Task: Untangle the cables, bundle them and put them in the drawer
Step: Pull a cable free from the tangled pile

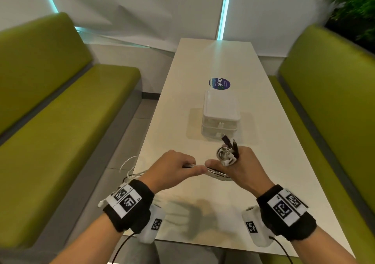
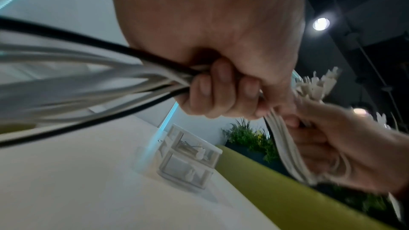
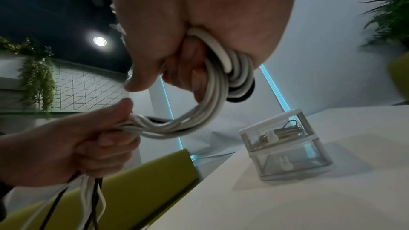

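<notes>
Both hands hold one bunch of white and black cables point(image 1: 215, 174) above the near part of the white table point(image 1: 182, 109). My left hand point(image 1: 176, 169) grips the straight run of the cables point(image 2: 141, 76), whose loose tails point(image 1: 129, 168) hang off the table's left edge. My right hand point(image 1: 241, 166) has the cables point(image 3: 221, 83) coiled round its fingers, with white and black plug ends point(image 1: 228, 152) sticking up above it. A small clear two-drawer unit point(image 1: 221, 114) stands beyond the hands; both drawers are closed, and the upper drawer point(image 3: 276, 135) holds a cable.
Green benches point(image 1: 60, 105) point(image 1: 324, 105) run along both sides of the table. A round blue sticker point(image 1: 219, 83) lies behind the drawer unit. Plants point(image 1: 355, 6) stand at the far right.
</notes>
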`<state>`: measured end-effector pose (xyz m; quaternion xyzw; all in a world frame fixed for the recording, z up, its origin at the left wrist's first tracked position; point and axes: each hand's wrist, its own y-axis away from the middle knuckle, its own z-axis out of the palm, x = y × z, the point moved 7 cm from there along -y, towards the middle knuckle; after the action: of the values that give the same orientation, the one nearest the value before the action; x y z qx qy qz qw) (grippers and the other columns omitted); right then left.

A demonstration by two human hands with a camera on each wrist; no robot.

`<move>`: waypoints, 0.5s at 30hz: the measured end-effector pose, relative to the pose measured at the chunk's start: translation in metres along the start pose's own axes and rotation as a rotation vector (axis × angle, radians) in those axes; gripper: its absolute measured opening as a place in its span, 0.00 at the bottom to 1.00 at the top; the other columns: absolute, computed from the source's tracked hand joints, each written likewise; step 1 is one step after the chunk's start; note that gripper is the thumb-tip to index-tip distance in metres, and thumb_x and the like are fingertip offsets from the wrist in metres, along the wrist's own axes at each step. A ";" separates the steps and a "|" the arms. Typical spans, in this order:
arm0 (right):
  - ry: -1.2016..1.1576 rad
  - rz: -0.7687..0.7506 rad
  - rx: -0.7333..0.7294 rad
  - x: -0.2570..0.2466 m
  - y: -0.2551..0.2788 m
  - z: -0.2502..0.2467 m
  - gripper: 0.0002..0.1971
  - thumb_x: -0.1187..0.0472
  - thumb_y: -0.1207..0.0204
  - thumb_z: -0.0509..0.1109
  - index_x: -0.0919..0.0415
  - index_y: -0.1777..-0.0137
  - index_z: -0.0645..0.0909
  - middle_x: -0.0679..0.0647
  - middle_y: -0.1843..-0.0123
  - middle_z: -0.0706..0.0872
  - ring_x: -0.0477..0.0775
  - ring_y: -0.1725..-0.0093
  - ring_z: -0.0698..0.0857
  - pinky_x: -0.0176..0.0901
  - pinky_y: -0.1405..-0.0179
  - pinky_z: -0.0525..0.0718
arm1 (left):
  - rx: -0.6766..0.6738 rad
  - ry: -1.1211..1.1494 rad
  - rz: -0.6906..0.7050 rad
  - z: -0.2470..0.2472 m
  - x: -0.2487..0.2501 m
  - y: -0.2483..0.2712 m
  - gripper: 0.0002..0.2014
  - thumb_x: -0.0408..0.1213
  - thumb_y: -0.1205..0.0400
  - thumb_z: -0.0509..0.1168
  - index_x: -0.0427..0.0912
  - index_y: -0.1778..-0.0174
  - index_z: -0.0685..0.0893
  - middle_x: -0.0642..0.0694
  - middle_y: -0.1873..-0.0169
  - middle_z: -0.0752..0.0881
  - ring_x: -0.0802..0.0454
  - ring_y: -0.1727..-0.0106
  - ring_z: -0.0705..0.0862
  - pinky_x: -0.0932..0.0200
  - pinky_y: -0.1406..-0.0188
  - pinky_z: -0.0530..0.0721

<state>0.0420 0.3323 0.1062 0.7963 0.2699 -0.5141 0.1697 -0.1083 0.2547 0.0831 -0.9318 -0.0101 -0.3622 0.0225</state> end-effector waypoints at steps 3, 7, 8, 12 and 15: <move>0.088 0.026 -0.097 0.009 0.004 0.010 0.23 0.52 0.48 0.90 0.51 0.71 0.74 0.37 0.78 0.77 0.38 0.74 0.72 0.31 0.71 0.73 | -0.058 0.124 -0.013 0.001 0.004 -0.002 0.21 0.53 0.16 0.63 0.49 0.74 0.80 0.55 0.82 0.74 0.60 0.78 0.69 0.67 0.75 0.65; 0.197 0.009 -0.140 0.006 0.005 0.021 0.20 0.49 0.50 0.89 0.45 0.65 0.81 0.38 0.67 0.87 0.39 0.66 0.83 0.41 0.62 0.83 | -0.123 0.175 0.004 0.004 0.014 -0.005 0.21 0.49 0.13 0.59 0.50 0.73 0.79 0.58 0.83 0.73 0.61 0.77 0.69 0.67 0.73 0.65; 0.181 0.018 -0.126 0.008 0.004 0.022 0.20 0.49 0.50 0.89 0.46 0.63 0.82 0.39 0.65 0.88 0.40 0.64 0.85 0.44 0.60 0.84 | -0.135 0.184 0.005 0.006 0.016 -0.006 0.21 0.49 0.13 0.59 0.51 0.74 0.79 0.58 0.83 0.73 0.61 0.77 0.69 0.67 0.73 0.65; 0.072 0.022 -0.087 0.010 0.002 0.021 0.30 0.50 0.55 0.90 0.53 0.56 0.79 0.50 0.60 0.87 0.53 0.58 0.89 0.56 0.57 0.89 | -0.152 0.276 -0.031 0.011 0.016 -0.008 0.21 0.47 0.12 0.58 0.48 0.73 0.79 0.56 0.79 0.75 0.60 0.76 0.68 0.68 0.74 0.65; 0.175 -0.002 -0.098 0.005 0.001 0.021 0.19 0.50 0.49 0.89 0.44 0.62 0.82 0.48 0.61 0.89 0.50 0.58 0.89 0.54 0.55 0.87 | -0.126 0.418 -0.077 0.013 0.015 -0.009 0.20 0.44 0.13 0.59 0.45 0.71 0.80 0.55 0.75 0.79 0.60 0.75 0.69 0.73 0.76 0.66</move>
<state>0.0290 0.3218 0.0928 0.8286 0.3094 -0.4289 0.1838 -0.0890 0.2642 0.0843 -0.8349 -0.0184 -0.5479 -0.0480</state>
